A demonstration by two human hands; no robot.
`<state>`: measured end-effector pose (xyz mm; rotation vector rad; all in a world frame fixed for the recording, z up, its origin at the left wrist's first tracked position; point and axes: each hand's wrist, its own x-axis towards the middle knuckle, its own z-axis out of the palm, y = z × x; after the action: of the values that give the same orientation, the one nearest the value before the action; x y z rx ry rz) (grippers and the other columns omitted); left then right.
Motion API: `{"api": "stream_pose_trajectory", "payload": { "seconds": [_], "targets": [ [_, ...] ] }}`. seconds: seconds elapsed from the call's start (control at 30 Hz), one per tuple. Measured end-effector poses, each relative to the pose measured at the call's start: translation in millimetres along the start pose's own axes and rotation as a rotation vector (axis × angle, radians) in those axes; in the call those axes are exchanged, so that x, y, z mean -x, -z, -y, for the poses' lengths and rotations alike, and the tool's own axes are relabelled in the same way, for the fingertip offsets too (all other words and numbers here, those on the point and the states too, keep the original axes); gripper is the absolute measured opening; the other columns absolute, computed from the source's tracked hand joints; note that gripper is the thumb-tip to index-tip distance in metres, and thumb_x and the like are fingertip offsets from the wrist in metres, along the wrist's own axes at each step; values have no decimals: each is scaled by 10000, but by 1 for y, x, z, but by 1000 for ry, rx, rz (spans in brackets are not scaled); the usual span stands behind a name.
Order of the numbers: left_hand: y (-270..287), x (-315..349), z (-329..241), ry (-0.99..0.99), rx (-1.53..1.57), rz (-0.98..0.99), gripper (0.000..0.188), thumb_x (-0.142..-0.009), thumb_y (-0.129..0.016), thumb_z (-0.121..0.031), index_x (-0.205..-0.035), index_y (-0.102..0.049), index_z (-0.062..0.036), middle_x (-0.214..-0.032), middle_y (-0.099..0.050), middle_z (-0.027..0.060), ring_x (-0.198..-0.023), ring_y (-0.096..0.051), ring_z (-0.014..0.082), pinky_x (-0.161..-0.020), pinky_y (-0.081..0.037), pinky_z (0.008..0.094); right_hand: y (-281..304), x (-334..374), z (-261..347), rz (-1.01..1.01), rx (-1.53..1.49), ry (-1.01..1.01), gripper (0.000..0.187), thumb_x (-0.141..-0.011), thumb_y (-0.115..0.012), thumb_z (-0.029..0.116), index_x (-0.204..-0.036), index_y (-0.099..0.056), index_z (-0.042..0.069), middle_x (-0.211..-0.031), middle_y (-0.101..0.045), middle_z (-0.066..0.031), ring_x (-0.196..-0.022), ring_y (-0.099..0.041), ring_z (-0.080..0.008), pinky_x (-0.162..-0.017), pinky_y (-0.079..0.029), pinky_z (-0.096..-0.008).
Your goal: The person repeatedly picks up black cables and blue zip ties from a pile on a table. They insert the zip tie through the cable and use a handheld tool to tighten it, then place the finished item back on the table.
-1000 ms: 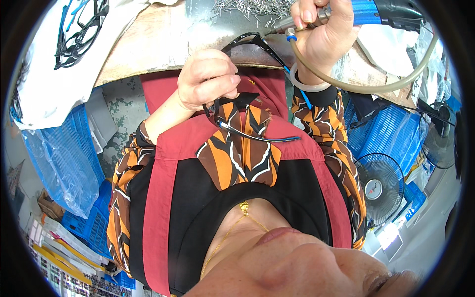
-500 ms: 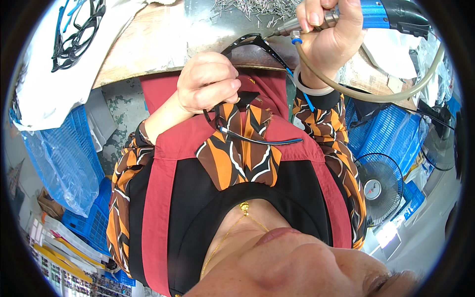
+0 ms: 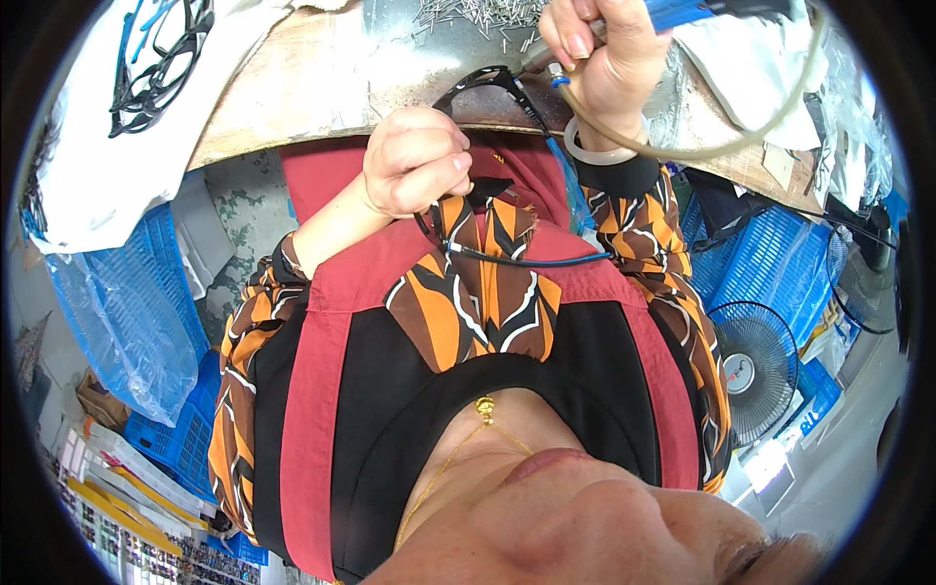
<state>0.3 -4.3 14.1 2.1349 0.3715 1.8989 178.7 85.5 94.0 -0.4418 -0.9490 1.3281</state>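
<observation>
My left hand (image 3: 417,161) is closed around a black eyeglass frame (image 3: 495,74) at the bench's near edge. One rim shows beyond my fingers, and a black-and-blue temple arm (image 3: 531,261) stretches to the right in front of my chest. In my closed right hand (image 3: 614,58) is a blue, silver-nosed air screwdriver (image 3: 678,12) with a beige hose (image 3: 717,153) looping off to the right. Its nose points down-left at the frame's hinge area, close to it; whether the tip touches cannot be made out. My left palm hides part of the frame.
Small metal pins or screws (image 3: 478,15) lie heaped on the metal plate at the far side. More black and blue eyeglass frames (image 3: 161,83) rest on white cloth at the left. Blue crates (image 3: 127,292) stand on both sides below the bench, with a fan (image 3: 751,370) at the right.
My right hand and the screwdriver have shifted left and slightly up, swinging the hose left. The near temple arm has tilted up a little. My left hand has barely moved.
</observation>
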Motion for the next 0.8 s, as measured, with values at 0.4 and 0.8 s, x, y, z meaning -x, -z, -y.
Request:
{"api": "stream_pose_trajectory", "payload": {
  "seconds": [0.4,0.8],
  "targets": [
    [72,-42,-5,179,138,110,871,-542,-916,-585,-1147,-615,-35,-1002,-579,99,-857,-585,242,-743,-481,354,6,49,37,252,-151,-162,401,-1023,-580,250,-1380,-451,122,-785,-456,-7,-497,-444,-61,-397,-372,-204],
    [220,-54,-91,-61,-1184,553,358,-735,-881,-351,-961,-684,-156,-899,-582,-2,-784,-610,198,-720,-469,326,152,-11,104,-432,722,142,463,-962,-696,151,-1341,-474,6,-1077,-624,-118,-946,-595,-154,-880,-481,-317]
  ]
}}
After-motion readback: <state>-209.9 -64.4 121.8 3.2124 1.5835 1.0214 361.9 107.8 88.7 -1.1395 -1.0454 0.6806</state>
